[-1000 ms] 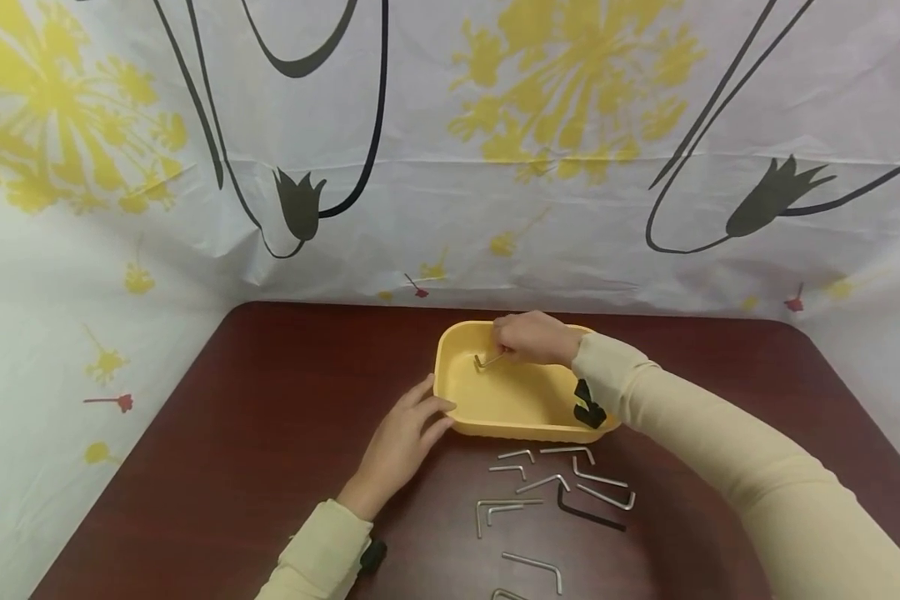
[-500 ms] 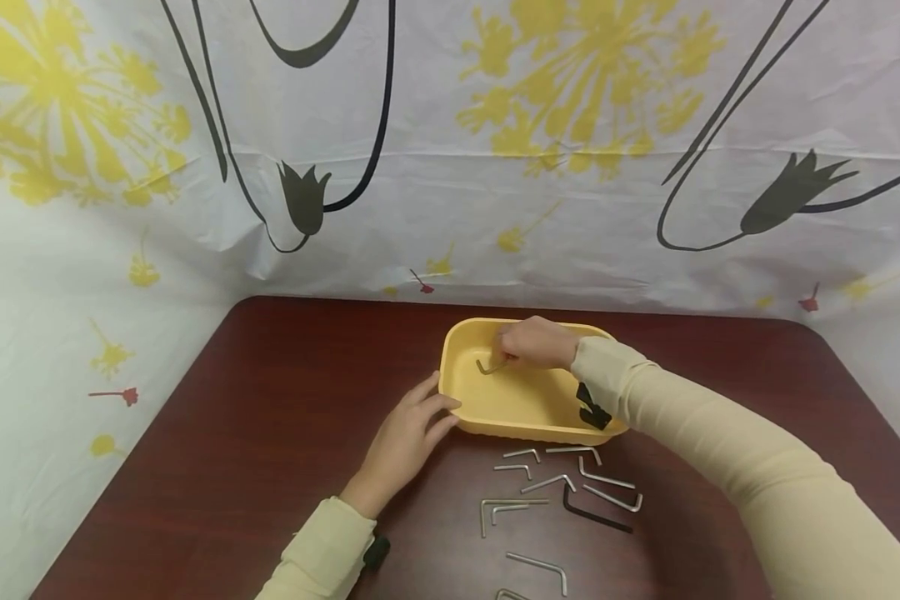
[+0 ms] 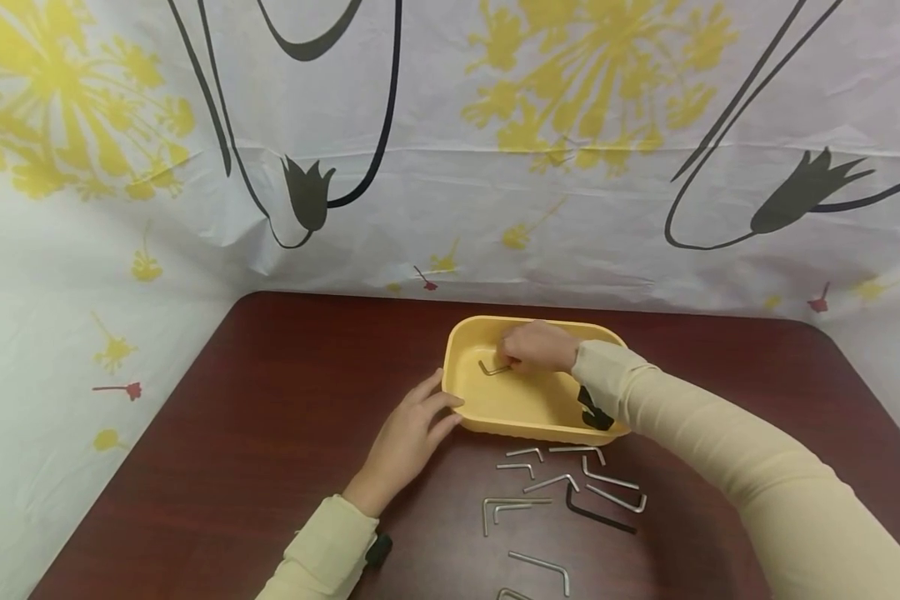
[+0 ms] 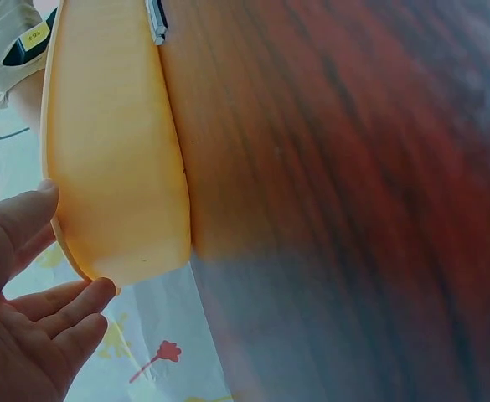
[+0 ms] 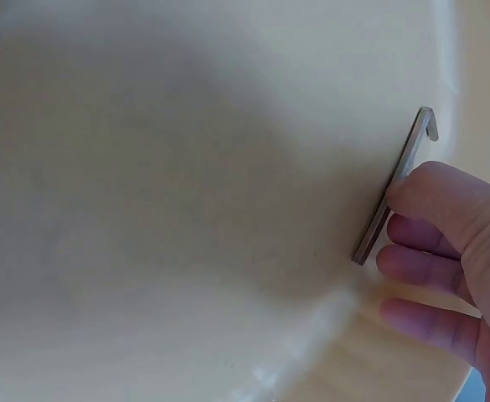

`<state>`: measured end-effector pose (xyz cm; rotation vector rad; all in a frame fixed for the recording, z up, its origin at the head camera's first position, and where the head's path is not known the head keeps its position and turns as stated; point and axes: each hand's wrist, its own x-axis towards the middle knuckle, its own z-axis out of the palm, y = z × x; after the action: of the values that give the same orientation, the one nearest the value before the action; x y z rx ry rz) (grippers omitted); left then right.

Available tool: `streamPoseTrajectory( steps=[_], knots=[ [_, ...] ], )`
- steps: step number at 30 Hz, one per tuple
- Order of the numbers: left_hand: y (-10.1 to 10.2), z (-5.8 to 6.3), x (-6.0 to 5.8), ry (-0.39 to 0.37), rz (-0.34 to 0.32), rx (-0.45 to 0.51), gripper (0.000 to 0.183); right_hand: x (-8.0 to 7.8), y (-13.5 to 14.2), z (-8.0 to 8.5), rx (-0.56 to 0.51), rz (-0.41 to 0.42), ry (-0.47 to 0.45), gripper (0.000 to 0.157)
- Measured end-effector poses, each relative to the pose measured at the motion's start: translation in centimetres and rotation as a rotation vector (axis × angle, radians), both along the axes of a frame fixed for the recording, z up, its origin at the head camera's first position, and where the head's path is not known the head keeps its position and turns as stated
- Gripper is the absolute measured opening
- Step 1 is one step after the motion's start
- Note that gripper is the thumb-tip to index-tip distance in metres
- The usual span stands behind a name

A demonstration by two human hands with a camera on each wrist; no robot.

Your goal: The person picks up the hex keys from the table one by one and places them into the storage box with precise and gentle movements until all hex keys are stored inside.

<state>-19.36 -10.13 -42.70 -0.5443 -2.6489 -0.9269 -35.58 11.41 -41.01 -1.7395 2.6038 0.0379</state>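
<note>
A yellow plastic tray [image 3: 525,430] stands near the back of the dark red table. My left hand [image 3: 401,437] rests at its near left corner, fingers fairly straight; in the left wrist view the thumb touches the rim [image 4: 49,142] and the other fingertips lie along the end wall. Inside the tray, my right hand [image 3: 542,344] pinches an L-shaped hex key [image 5: 410,149] close over the tray's floor. Its thumb covers the key's middle in the right wrist view, with the remaining fingers loosely bent behind. The key's short bent end points left in the head view.
In front of the tray lie several silver hex keys [image 3: 539,560] and a black hex key [image 3: 603,519]. Behind the table hangs a white cloth [image 3: 390,267] with yellow and grey flower prints. The right sleeve [image 3: 690,417] passes over the tray's right side.
The right hand has lowered slightly within the tray, and the hex key now lies flatter near the floor. The left hand stays at the corner; the whole head view has shifted a little.
</note>
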Motion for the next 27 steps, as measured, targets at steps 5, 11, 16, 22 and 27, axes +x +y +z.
streamPoseTrajectory(
  steps=[5, 11, 16, 22, 27],
  knots=[
    [0.0, 0.0, 0.1, -0.012, 0.001, 0.004, 0.018, 0.1, 0.1, 0.1, -0.036, -0.041, -0.074, 0.026],
    [0.1, 0.0, 0.1, -0.011, 0.004, -0.01, 0.019, 0.0, 0.3, 0.4, -0.039, -0.086, -0.121, 0.027],
    [0.0, 0.1, 0.0, -0.006, 0.008, -0.018, 0.018, -0.2, 0.5, 0.8, -0.081, -0.042, -0.168, 0.021],
    [0.0, 0.1, 0.1, -0.019, 0.017, -0.028, 0.019, -0.5, 0.7, 1.4, -0.108, -0.008, -0.188, 0.023],
    [0.1, 0.0, 0.2, -0.012, 0.013, -0.016, 0.019, -0.4, 0.9, 2.2, -0.114, -0.033, -0.174, 0.026]
  ],
)
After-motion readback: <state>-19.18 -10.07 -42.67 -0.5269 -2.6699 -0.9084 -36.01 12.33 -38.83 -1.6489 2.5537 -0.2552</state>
